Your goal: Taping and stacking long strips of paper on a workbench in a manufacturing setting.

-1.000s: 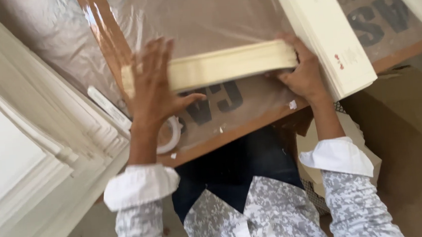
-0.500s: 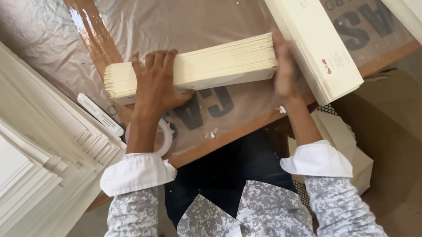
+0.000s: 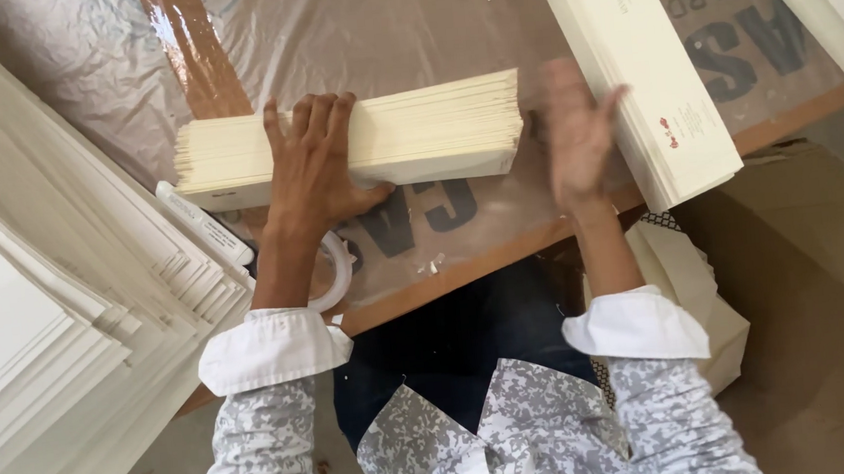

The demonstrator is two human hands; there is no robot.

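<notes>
- Cream card stack (image 3: 434, 131): lies lengthwise at table centre, on the plastic-covered table (image 3: 346, 32).
- Left hand (image 3: 316, 160): laid flat across the stack's top, fingers together pointing to 12 o'clock, thumb hooked on the near edge.
- Right hand (image 3: 580, 134): blurred, open with fingers spread, just off the stack's 3 o'clock end, holding nothing.
- Long cream box (image 3: 635, 70): at 2 o'clock.
- White sheet piles (image 3: 55, 296): at 9 o'clock.

Cream stack of folded cards (image 3: 434, 131), on edge, lengthwise across the plastic-covered table (image 3: 346, 32).
</notes>
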